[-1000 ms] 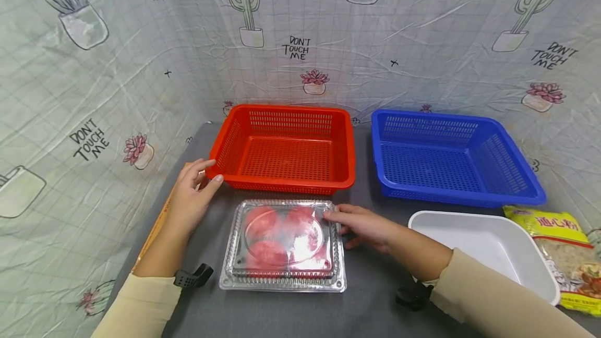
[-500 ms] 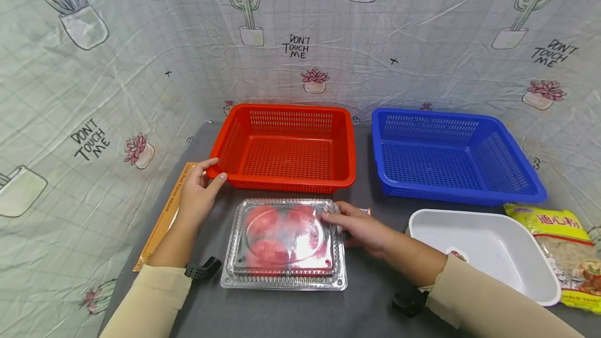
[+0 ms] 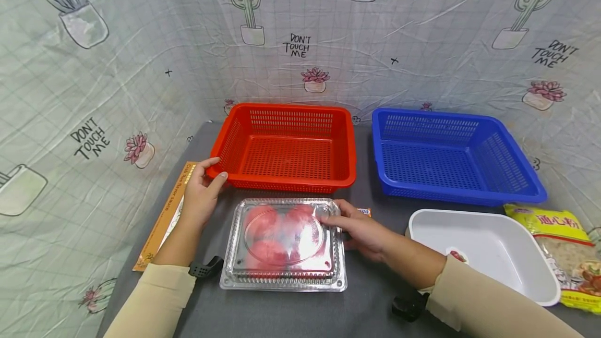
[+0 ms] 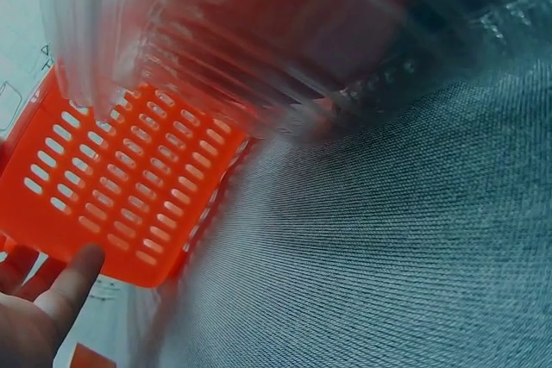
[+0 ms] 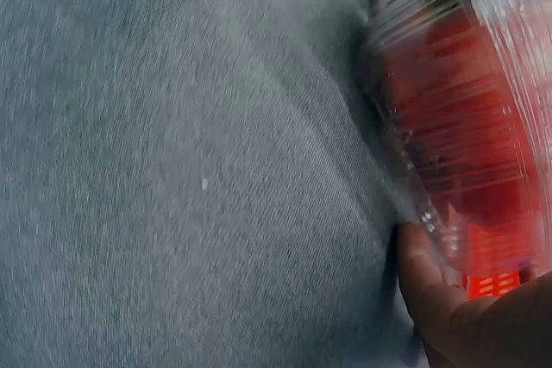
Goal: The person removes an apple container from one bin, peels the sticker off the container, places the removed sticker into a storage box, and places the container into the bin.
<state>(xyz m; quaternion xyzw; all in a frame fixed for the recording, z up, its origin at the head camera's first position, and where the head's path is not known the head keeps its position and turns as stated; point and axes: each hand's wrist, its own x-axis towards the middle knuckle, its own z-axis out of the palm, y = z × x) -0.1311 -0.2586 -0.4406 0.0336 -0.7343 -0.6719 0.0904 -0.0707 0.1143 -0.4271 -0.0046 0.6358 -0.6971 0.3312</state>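
A clear plastic clamshell box (image 3: 281, 244) with red round fruit inside lies on the grey table in front of me. My right hand (image 3: 340, 228) grips its right edge, fingers lying on the lid and thumb at the rim. The right wrist view shows that thumb (image 5: 427, 277) against the box (image 5: 466, 127). An empty red basket (image 3: 286, 185) stands just behind the box. My left hand (image 3: 213, 170) rests open against the basket's near left corner. In the left wrist view a fingertip (image 4: 78, 269) touches the basket wall (image 4: 129, 196).
An empty blue basket (image 3: 455, 155) stands right of the red one. A white tray (image 3: 493, 239) sits at the near right, beside a yellow noodle packet (image 3: 559, 244). A long orange packet (image 3: 164, 218) lies along the left table edge. A small orange item (image 3: 363, 212) peeks out behind my right hand.
My right hand has slid a little left onto the lid, uncovering the small orange item behind it. My left hand shifted slightly at the basket corner, showing more of the long packet.
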